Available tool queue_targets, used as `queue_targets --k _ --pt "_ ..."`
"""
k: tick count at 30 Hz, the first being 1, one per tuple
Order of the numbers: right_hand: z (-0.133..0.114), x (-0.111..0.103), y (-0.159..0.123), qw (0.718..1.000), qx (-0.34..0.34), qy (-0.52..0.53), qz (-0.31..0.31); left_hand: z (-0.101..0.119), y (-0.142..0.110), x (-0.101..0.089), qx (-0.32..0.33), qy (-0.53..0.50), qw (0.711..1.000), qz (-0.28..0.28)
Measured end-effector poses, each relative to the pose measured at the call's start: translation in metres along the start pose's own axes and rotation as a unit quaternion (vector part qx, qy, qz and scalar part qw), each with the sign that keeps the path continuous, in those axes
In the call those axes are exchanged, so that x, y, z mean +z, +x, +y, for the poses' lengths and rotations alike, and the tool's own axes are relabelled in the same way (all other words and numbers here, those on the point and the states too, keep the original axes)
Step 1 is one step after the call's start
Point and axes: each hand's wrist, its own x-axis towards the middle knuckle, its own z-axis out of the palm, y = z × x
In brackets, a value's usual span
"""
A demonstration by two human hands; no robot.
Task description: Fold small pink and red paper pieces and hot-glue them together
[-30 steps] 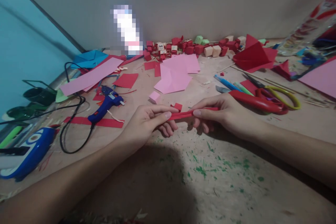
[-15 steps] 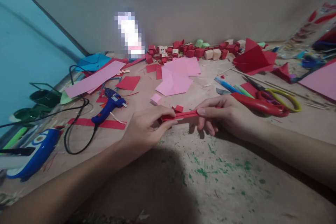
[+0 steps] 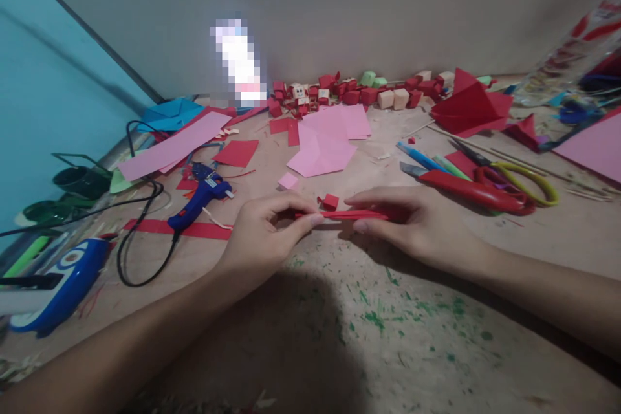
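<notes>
Between my hands a narrow folded red paper strip (image 3: 356, 214) is held just above the tabletop. My left hand (image 3: 272, 226) pinches its left end between thumb and fingers. The strip's right part runs in between the thumb and fingers of my right hand (image 3: 412, 220), whose tips stand slightly apart around it; the far end is partly hidden there. Just behind the strip sits a small red paper cube (image 3: 330, 201) with a tab. A pink paper cube (image 3: 288, 181) lies a little farther back to the left.
Pink paper pieces (image 3: 323, 142) lie behind the cubes. At left are a blue glue gun (image 3: 198, 200) with its cord, a red strip (image 3: 160, 228) and a blue-white tool (image 3: 72, 284). A red cutter (image 3: 475, 193) and scissors (image 3: 528, 182) lie right; paper cubes (image 3: 369, 97) line the back.
My right hand has slid along the strip, and its thumb and fingertips have spread from a tight pinch. The strip is turned more level, and the red cube behind it shows more fully.
</notes>
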Motion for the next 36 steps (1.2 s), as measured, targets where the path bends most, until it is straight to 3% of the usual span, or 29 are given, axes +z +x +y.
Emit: queue_targets --k 4,11,14,19,26,33,36 --pt "0.001 0.001 -0.003 0.995 -0.084 -0.057 0.016 0.002 0.004 0.000 -0.033 -0.030 0.999 0.006" --pt "0.004 0.000 -0.003 0.993 -0.109 -0.026 0.020 -0.002 0.005 0.002 -0.129 -0.157 0.977 -0.064" --pt "0.001 0.001 -0.004 0.995 -0.094 -0.035 0.008 -0.003 0.004 0.004 -0.170 -0.183 0.967 -0.054" --pt "-0.003 0.002 -0.003 0.999 -0.037 -0.037 0.000 -0.004 0.000 0.007 -0.124 -0.123 0.984 0.017" --pt "0.003 0.002 -0.002 0.998 -0.048 -0.045 0.000 -0.006 0.002 0.006 -0.109 -0.126 0.985 0.041" --pt "0.002 0.003 -0.003 0.997 -0.058 -0.051 0.013 -0.014 0.008 0.000 -0.152 -0.235 0.959 -0.052" --pt "-0.001 0.003 -0.002 0.997 -0.037 -0.062 0.020 -0.014 0.008 -0.002 -0.161 -0.214 0.961 -0.064"
